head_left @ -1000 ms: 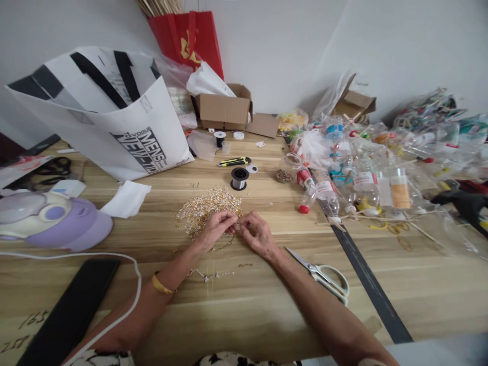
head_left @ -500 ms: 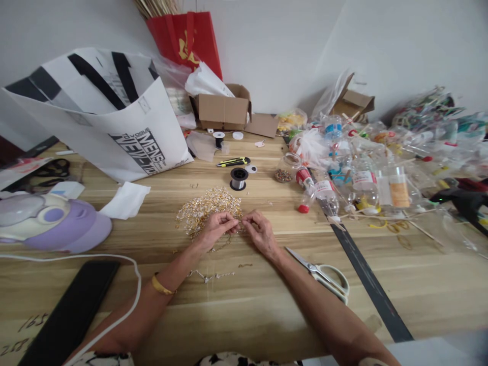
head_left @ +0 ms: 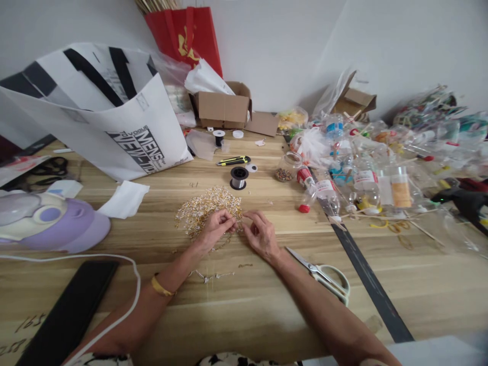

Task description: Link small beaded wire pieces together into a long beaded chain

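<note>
A heap of small gold and white bead pieces (head_left: 208,206) lies on the wooden table (head_left: 244,300). My left hand (head_left: 216,229) rests at the heap's near edge, fingers pinched on a small gold piece. My right hand (head_left: 261,234) sits just to its right, fingers curled toward the same spot, fingertips almost meeting the left's. A short beaded strand (head_left: 211,275) lies on the table below my left wrist, which wears a gold bangle (head_left: 161,286).
White-handled scissors (head_left: 324,274) lie right of my right forearm. A thread spool (head_left: 239,178) and a yellow utility knife (head_left: 233,161) sit behind the heap. A white tote bag (head_left: 114,117), purple visor (head_left: 57,229), black phone (head_left: 68,310) and white cable are left; bottles clutter the right.
Both hands stay at the heap's edge. The right hand's fingers have shifted slightly, and the view has tipped a little.
</note>
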Tool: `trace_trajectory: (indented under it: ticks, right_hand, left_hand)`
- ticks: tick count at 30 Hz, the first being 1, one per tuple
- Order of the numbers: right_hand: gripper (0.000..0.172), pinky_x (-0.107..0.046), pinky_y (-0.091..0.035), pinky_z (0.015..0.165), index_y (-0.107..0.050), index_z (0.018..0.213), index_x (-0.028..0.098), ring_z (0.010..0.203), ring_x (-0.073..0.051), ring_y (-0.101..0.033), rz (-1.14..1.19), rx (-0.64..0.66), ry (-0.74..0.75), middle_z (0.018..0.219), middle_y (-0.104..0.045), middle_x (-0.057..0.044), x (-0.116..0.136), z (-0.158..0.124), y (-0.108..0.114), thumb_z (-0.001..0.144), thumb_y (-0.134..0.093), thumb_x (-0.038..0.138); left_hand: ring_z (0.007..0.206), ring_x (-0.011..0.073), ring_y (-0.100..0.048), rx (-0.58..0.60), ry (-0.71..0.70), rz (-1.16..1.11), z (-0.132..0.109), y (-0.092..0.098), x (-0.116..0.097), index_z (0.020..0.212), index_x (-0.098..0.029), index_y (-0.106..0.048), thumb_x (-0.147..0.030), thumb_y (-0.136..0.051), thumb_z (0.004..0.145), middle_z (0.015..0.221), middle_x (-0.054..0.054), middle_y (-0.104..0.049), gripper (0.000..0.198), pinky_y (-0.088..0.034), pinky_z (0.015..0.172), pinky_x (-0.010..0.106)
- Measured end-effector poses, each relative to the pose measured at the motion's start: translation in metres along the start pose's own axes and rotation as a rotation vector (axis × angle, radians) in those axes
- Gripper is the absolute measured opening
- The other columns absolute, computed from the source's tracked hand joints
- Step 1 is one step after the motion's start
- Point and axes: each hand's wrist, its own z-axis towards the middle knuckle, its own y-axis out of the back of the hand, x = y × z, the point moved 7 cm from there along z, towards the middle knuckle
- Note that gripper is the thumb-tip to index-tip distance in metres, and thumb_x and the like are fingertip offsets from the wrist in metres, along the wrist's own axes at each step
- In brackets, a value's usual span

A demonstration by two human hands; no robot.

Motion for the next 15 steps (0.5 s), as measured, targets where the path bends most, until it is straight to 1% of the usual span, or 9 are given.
trace_trajectory:
  ticks: [2, 4, 8, 10, 11, 13, 15]
  right_hand:
    - [0.026, -0.022, -0.042, 0.046, -0.058, 0.112, 0.020, 0.045, -0.005, -0.044, 0.002, -0.012, 0.017, 0.106, -0.062, -0.008, 0.001, -0.001, 0.001, 0.086, -0.056, 0.023]
    - [0.028, -0.022, -0.041, 0.045, -0.055, 0.115, 0.020, 0.045, -0.005, -0.044, 0.005, -0.013, 0.054, 0.108, -0.061, -0.009, 0.004, -0.003, 0.001, 0.087, -0.055, 0.023]
    - [0.032, -0.023, -0.043, 0.046, -0.051, 0.120, 0.021, 0.046, -0.006, -0.046, 0.001, 0.046, 0.103, 0.114, -0.060, -0.011, 0.008, -0.006, -0.002, 0.088, -0.052, 0.021]
    - [0.033, -0.024, -0.046, 0.049, -0.050, 0.122, 0.022, 0.051, -0.008, -0.051, -0.007, 0.061, 0.111, 0.115, -0.060, -0.011, 0.008, -0.006, -0.003, 0.089, -0.051, 0.020]
    - [0.034, -0.024, -0.048, 0.052, -0.049, 0.123, 0.022, 0.057, -0.010, -0.056, -0.009, 0.060, 0.119, 0.115, -0.061, -0.011, 0.009, -0.006, -0.003, 0.090, -0.050, 0.019]
    - [0.035, -0.027, -0.053, 0.064, -0.048, 0.124, 0.022, 0.079, -0.016, -0.064, -0.006, 0.055, 0.147, 0.114, -0.061, -0.011, 0.010, -0.006, -0.002, 0.090, -0.047, 0.016]
    - [0.034, -0.030, -0.054, 0.076, -0.049, 0.124, 0.022, 0.100, -0.019, -0.062, 0.003, 0.067, 0.184, 0.113, -0.062, -0.011, 0.011, -0.005, -0.004, 0.091, -0.044, 0.013]
  left_hand:
    - [0.056, 0.0105, -0.056, 0.007, -0.001, -0.006, 0.001, 0.000, 0.001, 0.064, -0.015, -0.055, -0.039, -0.070, 0.071, 0.060, 0.000, -0.062, 0.029, -0.046, 0.058, 0.024]
    - [0.056, 0.0105, -0.056, 0.010, -0.008, -0.002, 0.001, -0.001, 0.001, 0.064, -0.015, -0.055, -0.040, -0.070, 0.071, 0.061, 0.000, -0.063, 0.030, -0.046, 0.058, 0.024]
    - [0.056, 0.0107, -0.056, 0.018, -0.027, 0.013, 0.002, -0.001, 0.001, 0.063, -0.015, -0.054, -0.041, -0.071, 0.070, 0.060, 0.000, -0.062, 0.031, -0.046, 0.057, 0.024]
    - [0.056, 0.0108, -0.055, 0.025, -0.037, 0.027, 0.002, -0.002, 0.000, 0.063, -0.015, -0.054, -0.040, -0.071, 0.070, 0.060, 0.000, -0.061, 0.031, -0.046, 0.057, 0.024]
    - [0.056, 0.0108, -0.055, 0.028, -0.043, 0.037, 0.002, -0.002, -0.001, 0.063, -0.015, -0.054, -0.039, -0.070, 0.071, 0.060, 0.000, -0.061, 0.030, -0.046, 0.057, 0.024]
    - [0.057, 0.0110, -0.056, 0.036, -0.056, 0.059, 0.001, -0.003, -0.003, 0.064, -0.015, -0.054, -0.037, -0.069, 0.072, 0.061, 0.001, -0.062, 0.028, -0.046, 0.058, 0.024]
    - [0.057, 0.0110, -0.055, 0.040, -0.063, 0.077, 0.001, -0.004, -0.004, 0.064, -0.015, -0.054, -0.034, -0.068, 0.073, 0.061, 0.001, -0.062, 0.025, -0.045, 0.058, 0.024]
